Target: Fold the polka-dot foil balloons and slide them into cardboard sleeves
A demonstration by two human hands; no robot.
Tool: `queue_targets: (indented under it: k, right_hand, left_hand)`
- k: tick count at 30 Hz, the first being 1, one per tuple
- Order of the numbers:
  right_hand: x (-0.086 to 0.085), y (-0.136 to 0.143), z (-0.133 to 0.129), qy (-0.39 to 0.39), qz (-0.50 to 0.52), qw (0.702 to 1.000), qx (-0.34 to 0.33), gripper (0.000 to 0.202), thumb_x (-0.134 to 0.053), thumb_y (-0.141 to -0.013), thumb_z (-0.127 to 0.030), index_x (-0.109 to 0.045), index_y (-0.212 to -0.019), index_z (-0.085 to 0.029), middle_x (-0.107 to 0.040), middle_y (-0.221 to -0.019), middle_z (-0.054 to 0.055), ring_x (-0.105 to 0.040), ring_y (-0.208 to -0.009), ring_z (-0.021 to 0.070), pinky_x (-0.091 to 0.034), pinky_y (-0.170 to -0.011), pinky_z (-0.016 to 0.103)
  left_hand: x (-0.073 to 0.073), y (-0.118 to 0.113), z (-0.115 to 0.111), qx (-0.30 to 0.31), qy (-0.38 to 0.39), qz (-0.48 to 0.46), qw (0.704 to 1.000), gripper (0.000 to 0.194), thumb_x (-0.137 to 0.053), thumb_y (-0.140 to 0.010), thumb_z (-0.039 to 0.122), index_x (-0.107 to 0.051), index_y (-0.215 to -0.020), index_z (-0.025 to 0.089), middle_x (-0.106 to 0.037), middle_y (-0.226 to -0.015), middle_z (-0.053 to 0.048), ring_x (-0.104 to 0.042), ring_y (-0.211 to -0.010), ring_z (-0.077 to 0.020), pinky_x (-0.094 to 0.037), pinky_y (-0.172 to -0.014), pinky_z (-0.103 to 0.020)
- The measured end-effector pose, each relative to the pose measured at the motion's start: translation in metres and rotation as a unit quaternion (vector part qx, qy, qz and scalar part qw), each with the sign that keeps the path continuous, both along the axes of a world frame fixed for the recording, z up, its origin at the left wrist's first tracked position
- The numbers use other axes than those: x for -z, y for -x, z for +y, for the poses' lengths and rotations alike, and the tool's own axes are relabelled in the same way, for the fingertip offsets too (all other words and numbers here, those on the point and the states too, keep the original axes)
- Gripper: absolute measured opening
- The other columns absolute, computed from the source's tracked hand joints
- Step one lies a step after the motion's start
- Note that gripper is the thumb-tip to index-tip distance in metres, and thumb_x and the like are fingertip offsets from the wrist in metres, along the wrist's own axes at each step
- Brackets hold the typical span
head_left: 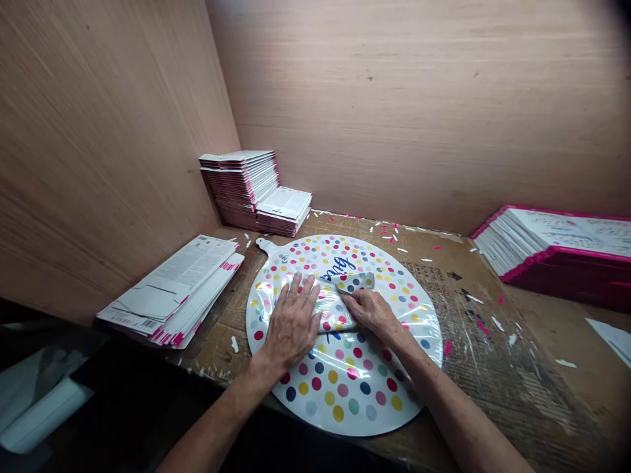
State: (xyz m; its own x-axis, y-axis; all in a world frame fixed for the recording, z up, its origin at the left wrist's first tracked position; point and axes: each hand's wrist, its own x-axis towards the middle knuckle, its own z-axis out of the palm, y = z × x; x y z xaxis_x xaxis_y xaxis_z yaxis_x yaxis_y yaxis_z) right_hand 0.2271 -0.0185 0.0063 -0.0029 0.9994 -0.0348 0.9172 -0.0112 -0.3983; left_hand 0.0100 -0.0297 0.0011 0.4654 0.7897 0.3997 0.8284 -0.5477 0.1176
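A flat round foil balloon (340, 394), white with coloured dots and part of some blue lettering, lies on the table with its narrow neck at the upper left. Across its middle lies a folded part of dotted foil (331, 303); whether it belongs to the same balloon or to another on top, I cannot tell. My left hand (294, 320) rests flat on the foil, fingers stretched out. Beside it, my right hand (375, 315) is closed, its thumb and fingers pinching the right side of the fold. The fingertips are partly hidden by the foil.
Stacks of printed card sleeves stand at the back left (241, 187) and left (182, 282). A pink-edged stack (566, 249) lies at the right. Small white and pink paper scraps litter the cardboard-covered table (473, 355). Wooden panels (419, 112) rise behind and left.
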Motion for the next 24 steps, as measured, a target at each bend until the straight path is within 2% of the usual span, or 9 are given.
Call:
queue_targets:
  k: [4,7,9,12,14,16,18,20,24]
  right_hand:
    - [-0.010,0.018,-0.019,-0.085,-0.053,0.995,-0.008,0.033,-0.047,-0.095,-0.040,-0.065,-0.105,-0.015,-0.067,-0.101,0.014,-0.061,-0.092,0.0253,-0.043,-0.076,0.033]
    - [-0.012,0.053,-0.031,-0.172,-0.149,0.965,-0.131,0.032,-0.055,-0.091,-0.028,-0.060,-0.118,-0.011,-0.061,-0.116,0.017,-0.056,-0.104,0.0282,-0.042,-0.090,0.040]
    - [-0.010,0.076,-0.030,-0.154,-0.205,0.946,-0.198,0.022,-0.052,-0.088,-0.014,-0.063,-0.107,-0.009,-0.064,-0.103,0.017,-0.057,-0.092,0.0264,-0.045,-0.084,0.040]
    - [-0.008,0.083,-0.025,-0.124,-0.233,0.935,-0.236,0.020,-0.047,-0.087,-0.005,-0.065,-0.097,-0.008,-0.064,-0.090,0.016,-0.057,-0.082,0.0243,-0.046,-0.073,0.037]
    - [-0.009,0.067,-0.033,-0.130,-0.227,0.924,-0.278,0.020,-0.045,-0.091,-0.008,-0.065,-0.096,-0.010,-0.064,-0.090,0.013,-0.057,-0.081,0.0231,-0.046,-0.075,0.037]
    - [-0.012,0.042,-0.050,-0.148,-0.197,0.906,-0.345,0.020,-0.045,-0.095,-0.014,-0.063,-0.102,-0.013,-0.064,-0.097,0.011,-0.057,-0.087,0.0225,-0.046,-0.082,0.038]
    - [-0.013,0.015,-0.070,-0.171,-0.145,0.886,-0.405,0.022,-0.043,-0.098,-0.019,-0.060,-0.112,-0.015,-0.064,-0.109,0.011,-0.056,-0.098,0.0223,-0.045,-0.090,0.039]
    - [-0.011,-0.006,-0.086,-0.173,-0.096,0.882,-0.428,0.025,-0.042,-0.099,-0.019,-0.058,-0.119,-0.017,-0.063,-0.119,0.010,-0.055,-0.109,0.0212,-0.043,-0.096,0.039]
    - [0.001,-0.025,-0.094,-0.157,0.054,0.911,-0.377,0.029,-0.040,-0.099,-0.020,-0.058,-0.122,-0.019,-0.063,-0.126,0.011,-0.055,-0.120,0.0192,-0.043,-0.102,0.036]
  left_hand:
    - [0.021,-0.001,0.022,-0.044,0.073,0.072,0.994,0.054,-0.031,-0.099,0.038,-0.042,-0.145,0.012,-0.036,-0.154,-0.013,-0.024,-0.146,-0.0306,-0.024,-0.117,-0.051]
    - [0.029,-0.002,0.028,-0.067,0.083,0.089,0.990,0.054,-0.027,-0.099,0.034,-0.037,-0.148,0.012,-0.029,-0.157,-0.012,-0.018,-0.148,-0.0291,-0.021,-0.119,-0.049]
    - [0.022,-0.003,0.028,-0.072,0.104,0.096,0.987,0.053,-0.027,-0.099,0.030,-0.037,-0.147,0.010,-0.030,-0.157,-0.013,-0.019,-0.147,-0.0292,-0.022,-0.118,-0.048]
    - [-0.004,-0.001,0.027,-0.071,0.159,0.103,0.979,0.048,-0.032,-0.098,0.028,-0.049,-0.139,0.010,-0.043,-0.149,-0.016,-0.033,-0.141,-0.0339,-0.032,-0.112,-0.055]
    - [-0.022,0.004,0.024,-0.024,0.149,0.093,0.984,0.043,-0.039,-0.094,0.021,-0.055,-0.134,0.014,-0.053,-0.142,-0.015,-0.038,-0.138,-0.0366,-0.035,-0.108,-0.059]
    - [-0.033,0.010,0.019,0.087,0.105,0.066,0.988,0.052,-0.042,-0.086,0.007,-0.053,-0.135,0.020,-0.054,-0.142,-0.009,-0.032,-0.142,-0.0329,-0.034,-0.111,-0.057]
    - [-0.033,0.016,0.013,0.222,0.087,0.047,0.970,0.068,-0.042,-0.078,-0.004,-0.050,-0.138,0.027,-0.051,-0.145,-0.003,-0.025,-0.146,-0.0252,-0.032,-0.115,-0.049]
    - [-0.026,0.020,0.008,0.303,0.114,0.050,0.945,0.068,-0.042,-0.077,-0.005,-0.053,-0.135,0.029,-0.054,-0.143,-0.001,-0.026,-0.146,-0.0228,-0.033,-0.115,-0.047]
    - [-0.013,0.026,0.006,0.288,0.188,0.041,0.938,0.063,-0.044,-0.078,-0.003,-0.058,-0.131,0.029,-0.059,-0.138,-0.003,-0.032,-0.143,-0.0267,-0.036,-0.112,-0.048]
